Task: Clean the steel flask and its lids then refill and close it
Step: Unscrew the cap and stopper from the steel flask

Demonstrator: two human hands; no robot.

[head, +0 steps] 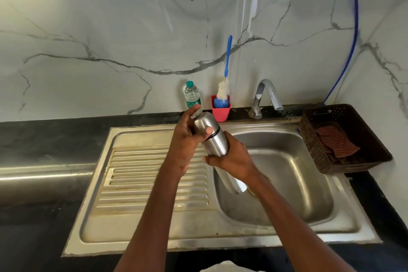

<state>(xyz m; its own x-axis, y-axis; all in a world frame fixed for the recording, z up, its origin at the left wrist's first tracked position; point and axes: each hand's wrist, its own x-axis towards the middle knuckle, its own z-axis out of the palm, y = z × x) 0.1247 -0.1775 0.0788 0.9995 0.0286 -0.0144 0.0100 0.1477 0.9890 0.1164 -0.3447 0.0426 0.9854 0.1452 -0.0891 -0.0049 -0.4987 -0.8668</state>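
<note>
While the brushed steel cylindrical flask (215, 142) hangs tilted over the inner edge of the stainless steel sink (141, 236), between drainboard and basin, its domed steel outer lid (204, 122) is on, pointing up and away toward the wall. The right hand (234, 161) wraps its fingers round the middle of the body and carries the weight; the flask's lower end pokes out below that hand, above the basin. The left hand (184, 142) cups the lid, thumb laid across it near the dark seam, the other fingers loosely spread behind it, which looks to me like the start of unscrewing. The task seems barely begun, since nothing is wet or apart yet. Trouble here would likely come from smooth steel: if the lid sticks and the twist is forced, the body could turn or slip in the right hand and drop into the basin. Behind, on the black desk (44, 139), stand a small clear plastic water bottle with a green cap (192, 95) and a red cup holding a blue-handled bottle brush (223, 91), beside a chrome tap (266, 95). To the right sits a dark brown plastic basket (379, 152) with a red checked cloth (336, 141).
</note>
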